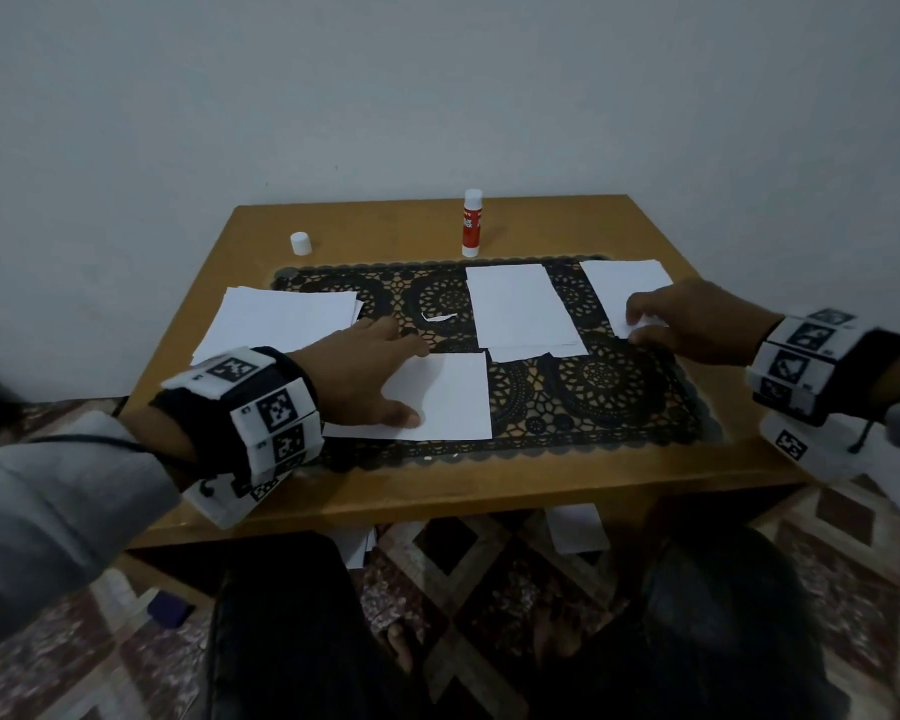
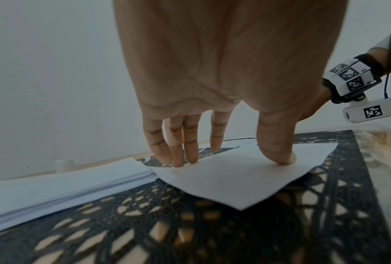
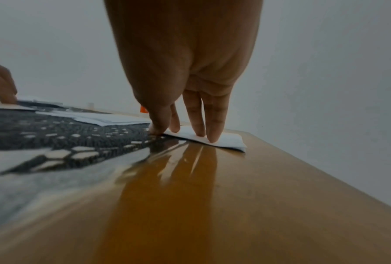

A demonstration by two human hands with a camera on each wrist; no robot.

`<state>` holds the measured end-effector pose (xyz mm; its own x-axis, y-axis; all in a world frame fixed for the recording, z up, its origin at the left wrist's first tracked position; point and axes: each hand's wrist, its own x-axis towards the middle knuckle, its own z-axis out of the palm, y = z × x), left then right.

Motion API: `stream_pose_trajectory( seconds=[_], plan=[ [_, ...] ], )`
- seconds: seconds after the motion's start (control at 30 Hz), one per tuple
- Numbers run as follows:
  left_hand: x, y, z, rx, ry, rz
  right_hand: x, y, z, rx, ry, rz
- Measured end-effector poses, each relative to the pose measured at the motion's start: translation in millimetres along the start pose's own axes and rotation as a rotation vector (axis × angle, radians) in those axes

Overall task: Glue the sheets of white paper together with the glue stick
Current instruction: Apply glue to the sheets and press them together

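Observation:
A red-and-white glue stick [image 1: 473, 223] stands upright and uncapped at the table's far edge, its white cap [image 1: 300, 243] off to the left. My left hand [image 1: 404, 379] presses a single white sheet [image 1: 453, 397] flat on the black lace mat [image 1: 583, 387]; the left wrist view shows the left hand [image 2: 233, 160] with straight fingers and thumb on that sheet [image 2: 224, 184]. My right hand [image 1: 640, 325] rests on a small paper stack [image 1: 627, 283] at the right. In the right wrist view the right hand [image 3: 181, 133] has straight fingertips on the stack [image 3: 230, 141], thumb at its near corner.
A thicker paper stack [image 1: 281, 319] lies at the left, and overlapping sheets [image 1: 523, 309] sit mid-mat with a torn scrap [image 1: 440, 318] beside them. The wooden table [image 1: 437, 491] stands against a wall. Loose sheets [image 1: 578, 527] lie on the floor by my knees.

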<state>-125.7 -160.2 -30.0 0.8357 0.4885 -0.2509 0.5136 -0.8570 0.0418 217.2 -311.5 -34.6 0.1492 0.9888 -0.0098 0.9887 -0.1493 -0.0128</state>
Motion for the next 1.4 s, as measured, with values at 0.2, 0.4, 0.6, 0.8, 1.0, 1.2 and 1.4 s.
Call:
stream_pose_trajectory(
  seconds=[0.2,0.4,0.6,0.8,1.0,1.2,1.4],
  plan=[
    [-1,0,-1,0.005,-0.001,0.005,-1,-2,9,-0.165,0.048,-0.112],
    [-2,2,-2,0.015,0.001,0.015,3,3,10,-0.141,0.095,-0.030],
    [-4,4,-2,0.018,0.010,0.016,4,5,7,0.089,0.155,0.016],
    [-7,5,-6,0.008,-0.017,0.002,9,15,-2,0.240,0.146,0.123],
    [-11,5,-12,-0.032,-0.089,0.015,13,22,-3,0.459,0.182,0.245],
    [-11,6,-9,-0.055,-0.054,0.026,11,15,-9,0.359,0.274,0.281],
    [-14,5,-8,-0.072,-0.007,0.034,3,-3,-37,0.120,0.536,0.091]
  ],
)
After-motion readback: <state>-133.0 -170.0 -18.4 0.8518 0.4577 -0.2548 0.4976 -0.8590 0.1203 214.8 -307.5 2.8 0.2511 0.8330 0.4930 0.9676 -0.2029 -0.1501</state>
